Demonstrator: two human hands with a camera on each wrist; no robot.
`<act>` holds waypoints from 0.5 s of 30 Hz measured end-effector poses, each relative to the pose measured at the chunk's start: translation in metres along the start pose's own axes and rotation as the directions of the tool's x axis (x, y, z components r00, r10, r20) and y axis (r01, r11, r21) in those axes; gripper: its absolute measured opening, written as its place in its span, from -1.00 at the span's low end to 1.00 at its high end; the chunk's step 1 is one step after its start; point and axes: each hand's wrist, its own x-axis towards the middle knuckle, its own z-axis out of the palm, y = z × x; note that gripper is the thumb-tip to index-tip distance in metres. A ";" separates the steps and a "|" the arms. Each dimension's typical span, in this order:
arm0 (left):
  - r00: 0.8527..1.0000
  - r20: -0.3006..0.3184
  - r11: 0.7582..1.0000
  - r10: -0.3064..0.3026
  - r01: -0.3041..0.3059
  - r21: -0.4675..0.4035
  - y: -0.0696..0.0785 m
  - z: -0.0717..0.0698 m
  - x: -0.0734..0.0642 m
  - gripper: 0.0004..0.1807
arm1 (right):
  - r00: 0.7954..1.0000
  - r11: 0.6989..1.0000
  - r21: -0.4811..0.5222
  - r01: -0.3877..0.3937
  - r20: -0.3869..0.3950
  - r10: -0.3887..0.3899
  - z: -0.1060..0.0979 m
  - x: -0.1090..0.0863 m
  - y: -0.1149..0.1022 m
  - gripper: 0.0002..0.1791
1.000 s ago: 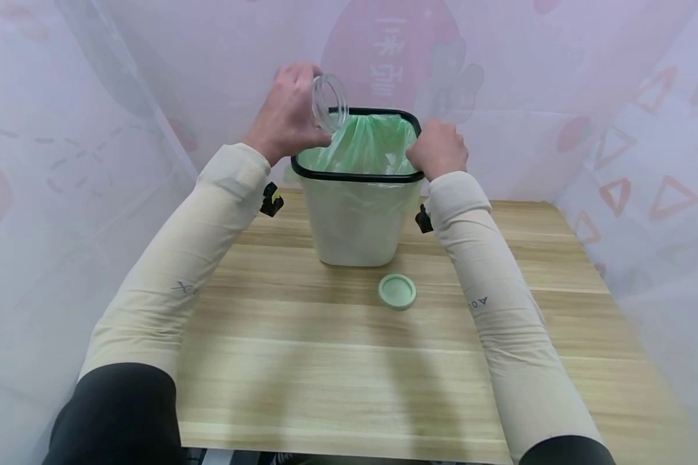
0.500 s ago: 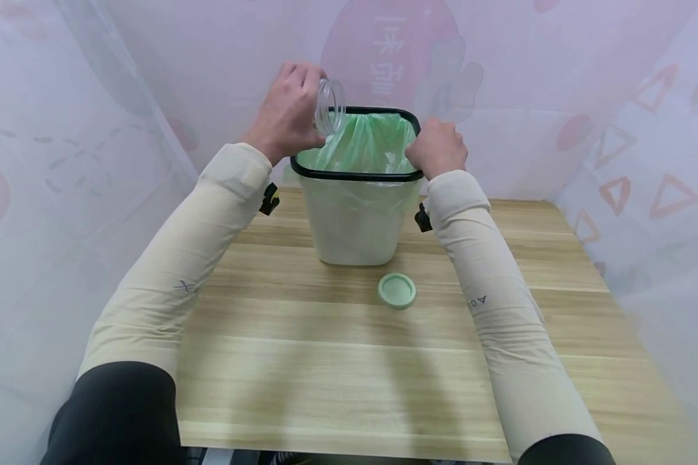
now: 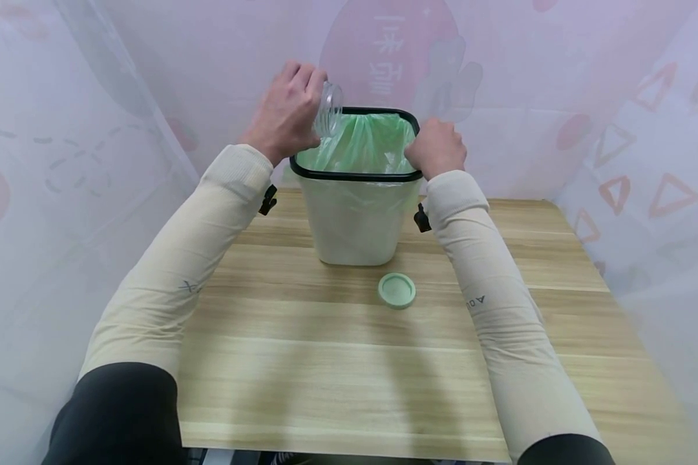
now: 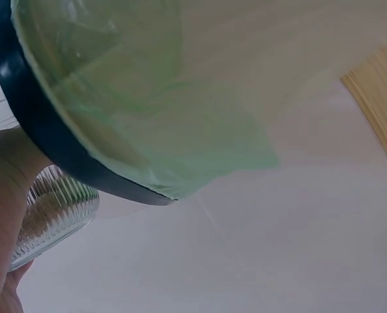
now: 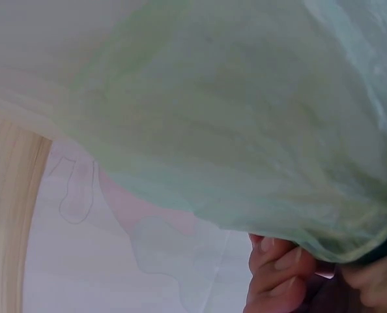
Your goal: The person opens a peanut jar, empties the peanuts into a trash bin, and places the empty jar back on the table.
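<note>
My left hand (image 3: pixel 289 113) grips a clear glass jar (image 3: pixel 329 110) on its side, its mouth tipped over the left rim of a trash bin (image 3: pixel 357 223). The left wrist view shows the jar's ribbed glass (image 4: pixel 63 208), with a brownish patch visible through it; part of the jar is hidden behind the bin's rim. A green bag (image 3: pixel 372 139) lines the bin, folded over beneath its black rim (image 3: pixel 360 176). On the right side of that rim my right hand (image 3: pixel 438 148) holds on, fingers (image 5: pixel 281 280) curled below the bag's edge in the right wrist view.
A round, pale green lid (image 3: pixel 397 290) lies on the wooden table (image 3: pixel 326 374) in front of the bin. Printed cloth walls (image 3: pixel 518 77) enclose the back and both sides. Black clips (image 3: pixel 269 200) hang at the wrists.
My left hand has turned the jar, so its mouth faces more toward the bin and less toward the head camera. The right hand, bin and lid look unmoved.
</note>
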 end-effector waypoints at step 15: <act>0.998 -0.038 0.996 0.048 -0.045 0.079 -0.002 0.003 -0.002 -0.47 | 1.000 1.000 -0.015 0.001 -0.004 -0.001 0.000 0.000 0.000 -0.63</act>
